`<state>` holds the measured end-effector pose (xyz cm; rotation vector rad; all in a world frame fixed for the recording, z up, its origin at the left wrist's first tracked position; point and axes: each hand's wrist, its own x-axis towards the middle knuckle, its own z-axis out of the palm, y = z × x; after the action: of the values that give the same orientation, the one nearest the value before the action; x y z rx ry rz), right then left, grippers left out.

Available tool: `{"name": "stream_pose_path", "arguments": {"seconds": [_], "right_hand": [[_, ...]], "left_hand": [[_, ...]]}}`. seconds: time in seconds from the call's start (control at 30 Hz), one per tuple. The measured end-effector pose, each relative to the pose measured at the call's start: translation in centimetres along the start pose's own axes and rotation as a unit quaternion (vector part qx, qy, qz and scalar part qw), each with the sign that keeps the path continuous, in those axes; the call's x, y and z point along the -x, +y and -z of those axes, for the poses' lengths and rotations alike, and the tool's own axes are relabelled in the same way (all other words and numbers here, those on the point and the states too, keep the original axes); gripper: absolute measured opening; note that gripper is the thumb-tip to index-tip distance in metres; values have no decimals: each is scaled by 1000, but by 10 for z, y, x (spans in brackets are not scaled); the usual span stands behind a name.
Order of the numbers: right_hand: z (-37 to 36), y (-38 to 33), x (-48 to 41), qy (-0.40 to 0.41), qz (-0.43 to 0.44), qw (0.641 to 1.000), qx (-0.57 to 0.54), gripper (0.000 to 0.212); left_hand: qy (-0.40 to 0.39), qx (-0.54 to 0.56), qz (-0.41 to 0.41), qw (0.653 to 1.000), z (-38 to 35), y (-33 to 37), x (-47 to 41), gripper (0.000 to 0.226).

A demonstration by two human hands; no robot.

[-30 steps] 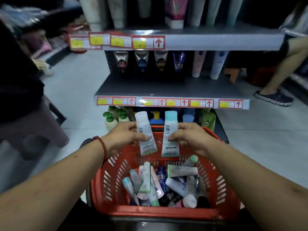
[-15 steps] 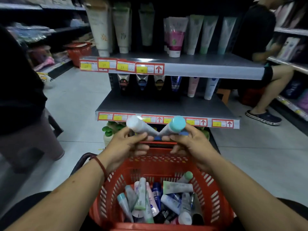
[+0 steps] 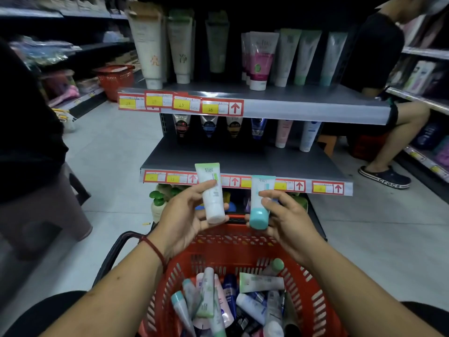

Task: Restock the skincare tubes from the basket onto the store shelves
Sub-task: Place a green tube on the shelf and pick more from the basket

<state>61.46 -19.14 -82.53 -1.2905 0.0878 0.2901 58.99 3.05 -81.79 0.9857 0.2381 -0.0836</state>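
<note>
My left hand (image 3: 184,215) grips a white tube with a green crimp (image 3: 211,190), cap end down. A white tube with a teal cap (image 3: 259,203) is held cap down in my right hand (image 3: 284,220). Both tubes hang above the far rim of the red basket (image 3: 313,300), which holds several more tubes (image 3: 233,302). Just beyond them is the front edge of the middle shelf (image 3: 243,159), where a row of tubes stands at the back. The upper shelf (image 3: 303,103) carries taller tubes.
A person in black sits on a low stool at the right (image 3: 379,76), foot in a dark clog (image 3: 386,177). Another red basket (image 3: 115,80) stands far left. A dark-clothed person and brown stool (image 3: 43,210) are close at my left. Green-capped bottles (image 3: 158,203) sit on the lowest shelf.
Both hands lifted the tubes out of the basket and turned them cap end down, crimps pointing up. The view tilted upward, showing more of the shelves.
</note>
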Motion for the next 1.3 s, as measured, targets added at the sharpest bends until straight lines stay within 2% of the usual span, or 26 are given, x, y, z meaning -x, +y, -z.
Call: {"name": "stream_pose_path", "arguments": {"seconds": [0.07, 0.13, 0.27, 0.4, 0.53, 0.67, 0.83, 0.97, 1.13, 1.3], "right_hand": [[1, 0, -1, 0, 5, 1000, 20, 7], [1, 0, -2, 9, 8, 999, 30, 19], [0, -2, -3, 35, 5, 999, 19, 28], [-2, -5, 2, 11, 27, 999, 39, 44], [-2, -12, 2, 4, 30, 999, 27, 31], [-1, -32, -3, 14, 34, 999, -18, 30], [2, -66, -9, 45, 56, 997, -22, 21], [6, -95, -9, 43, 120, 990, 60, 22], [13, -140, -13, 81, 185, 967, 155, 30], [31, -198, -34, 133, 235, 946, 179, 29]], "left_hand": [[14, -25, -11, 1000, -1, -1, 0, 22], [28, -29, -23, 999, 0, -4, 0, 14], [44, -29, -38, 998, -4, -4, 0, 32], [53, -68, -59, 994, -7, -9, 0, 37], [50, -83, -64, 993, -13, -11, 3, 25], [40, -107, -86, 990, -26, 0, 2, 23], [32, -120, -110, 986, -49, 18, -6, 22], [4, -132, -124, 983, -81, 31, -12, 20], [-30, -135, -147, 980, -129, 48, -25, 18], [-54, -109, -156, 980, -178, 71, -43, 21]]}}
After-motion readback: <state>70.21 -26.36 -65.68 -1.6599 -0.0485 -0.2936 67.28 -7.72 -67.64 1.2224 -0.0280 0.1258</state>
